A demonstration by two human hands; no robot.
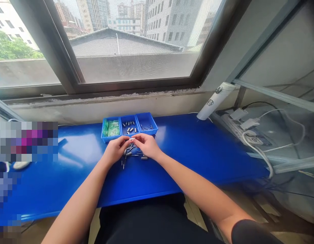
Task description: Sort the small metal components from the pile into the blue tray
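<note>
A small, pale cylindrical piece [132, 138] is pinched between the fingertips of my left hand [117, 148] and my right hand [147, 145]. Both hands meet just in front of a blue three-compartment tray [104, 139]. Under and between them lies a loose pile of thin metal rods [124, 162] and short metal cylinders, partly hidden by my fingers. One grey cylinder [144, 158] rests below my right hand. In the tray, the left compartment holds a green plastic bag [112, 128], the middle one several short dark and silver cylinders [131, 129], the right one a few thin rods [150, 127].
A white bottle [213, 102] stands at the back right of the blue table [187, 149]. Beyond it are a power strip [248, 135] with plugs and white cables, and a metal frame. A window runs along the back. The far left is blurred by pixelation.
</note>
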